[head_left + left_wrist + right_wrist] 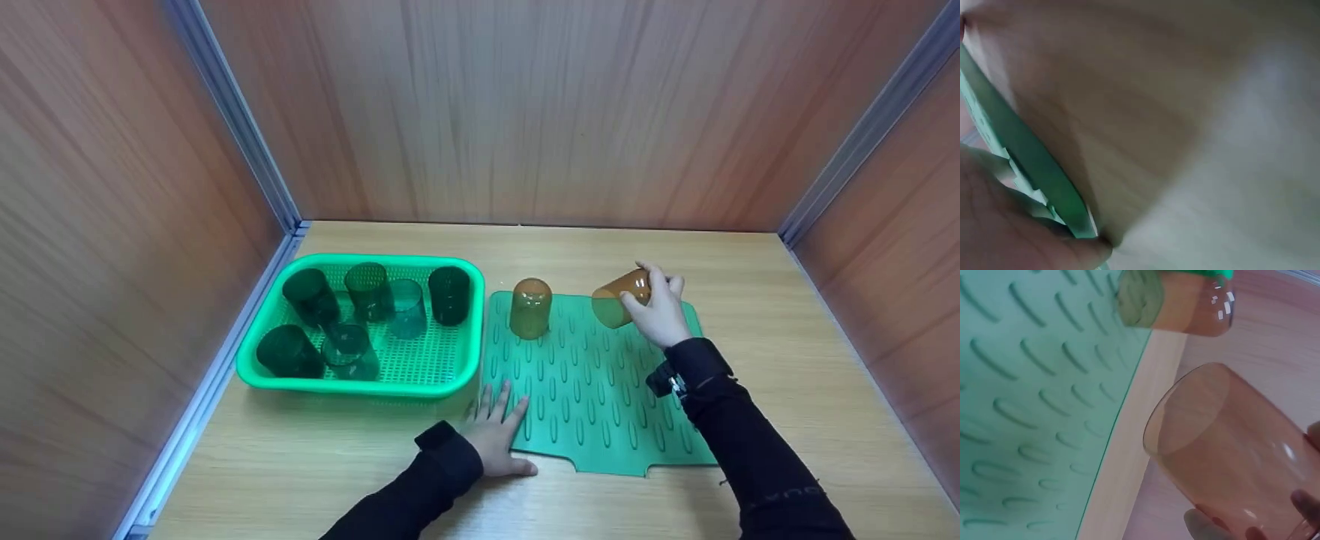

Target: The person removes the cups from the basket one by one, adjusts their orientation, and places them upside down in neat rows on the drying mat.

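An amber see-through cup [616, 301] is gripped near its base by my right hand [664, 311]. It tilts over the back right of a green ridged mat [585, 382], mouth toward the lower left. In the right wrist view fingertips [1204, 526] wrap the cup [1224, 439] and its open rim faces the mat. A second amber cup [530, 309] stands upside down on the mat's back left. My left hand [495, 439] rests with spread fingers at the mat's front left edge. The left wrist view shows its thumb [1086, 253] by the mat edge.
Left of the mat sits a bright green perforated basket [360, 390]. It holds several dark green and teal cups, among them a teal cup [407, 309] and a dark cup [450, 295]. Wood-patterned panels [525, 112] enclose the table [360, 480] at the back and both sides.
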A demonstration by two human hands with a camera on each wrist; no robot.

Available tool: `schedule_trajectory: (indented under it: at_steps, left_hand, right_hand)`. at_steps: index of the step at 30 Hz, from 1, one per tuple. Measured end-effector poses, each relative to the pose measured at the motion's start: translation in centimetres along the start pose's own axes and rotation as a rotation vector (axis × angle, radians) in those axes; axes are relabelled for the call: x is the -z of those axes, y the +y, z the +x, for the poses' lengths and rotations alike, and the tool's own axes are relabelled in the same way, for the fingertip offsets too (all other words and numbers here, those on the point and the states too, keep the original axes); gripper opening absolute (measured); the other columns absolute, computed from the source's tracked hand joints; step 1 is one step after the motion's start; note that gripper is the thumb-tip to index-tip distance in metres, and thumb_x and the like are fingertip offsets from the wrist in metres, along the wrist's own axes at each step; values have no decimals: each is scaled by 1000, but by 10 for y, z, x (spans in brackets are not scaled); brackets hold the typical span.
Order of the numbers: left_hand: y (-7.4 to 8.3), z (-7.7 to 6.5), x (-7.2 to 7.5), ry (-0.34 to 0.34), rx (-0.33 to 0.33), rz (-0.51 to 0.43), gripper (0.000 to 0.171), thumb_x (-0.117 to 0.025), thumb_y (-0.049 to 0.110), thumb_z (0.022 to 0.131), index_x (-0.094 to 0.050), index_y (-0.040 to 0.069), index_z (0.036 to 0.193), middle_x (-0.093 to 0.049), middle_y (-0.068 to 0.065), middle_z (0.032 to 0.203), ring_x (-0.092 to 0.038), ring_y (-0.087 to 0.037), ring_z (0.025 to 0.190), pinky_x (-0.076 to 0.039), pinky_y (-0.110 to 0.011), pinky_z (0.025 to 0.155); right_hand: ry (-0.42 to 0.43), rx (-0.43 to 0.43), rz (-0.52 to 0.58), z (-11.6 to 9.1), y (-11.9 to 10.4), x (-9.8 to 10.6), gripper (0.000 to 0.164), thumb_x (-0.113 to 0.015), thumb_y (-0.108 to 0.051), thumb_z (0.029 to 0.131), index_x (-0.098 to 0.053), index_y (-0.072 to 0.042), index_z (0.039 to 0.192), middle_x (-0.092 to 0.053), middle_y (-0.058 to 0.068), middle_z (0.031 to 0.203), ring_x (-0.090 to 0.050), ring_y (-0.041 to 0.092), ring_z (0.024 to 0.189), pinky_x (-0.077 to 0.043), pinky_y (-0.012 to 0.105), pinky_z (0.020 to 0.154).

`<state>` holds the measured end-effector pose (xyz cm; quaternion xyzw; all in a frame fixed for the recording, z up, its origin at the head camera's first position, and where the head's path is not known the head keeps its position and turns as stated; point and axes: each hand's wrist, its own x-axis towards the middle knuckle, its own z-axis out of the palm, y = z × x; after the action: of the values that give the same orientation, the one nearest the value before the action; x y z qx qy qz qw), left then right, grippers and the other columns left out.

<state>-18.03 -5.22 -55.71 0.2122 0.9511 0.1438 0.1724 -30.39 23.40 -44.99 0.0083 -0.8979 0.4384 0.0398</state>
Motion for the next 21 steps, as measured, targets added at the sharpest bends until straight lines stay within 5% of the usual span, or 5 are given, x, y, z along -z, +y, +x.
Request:
schedule_trajectory:
  at_steps: [6,21]
  left_hand:
    - [0,-4,-1,-12,-7,34,106,-62,73,79,-14,22,159,0,-16,166,-1,-43,151,-16,-58,120]
    - [-1,-3,-1,1,-16,42,107,-61,74,78,-14,23,159,0,-16,166,-1,-44,151,-16,-60,119]
  right_hand:
    - [16,47,-63,8,6,-9,65,-56,-17,98,-23,-9,154,-22,32,141,-38,46,126,-37,56,102]
    - [-14,28,-174,20,35,-48,59,-57,-14,99,-29,-10,150,-15,33,151,-27,57,133,-35,64,105]
